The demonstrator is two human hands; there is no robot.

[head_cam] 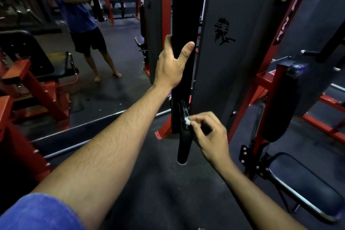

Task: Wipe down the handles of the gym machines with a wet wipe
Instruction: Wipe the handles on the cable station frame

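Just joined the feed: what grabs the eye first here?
The left hand holds a tall black pad at centre frame. Just below, the right hand pinches a white wet wipe against a black handle. A mirror fills the left.

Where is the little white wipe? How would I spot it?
Find the tall black strap hanging mid-picture, gripped by the left hand. Follow it down to the black handle. The wipe is the small white wad the right hand pinches against it.
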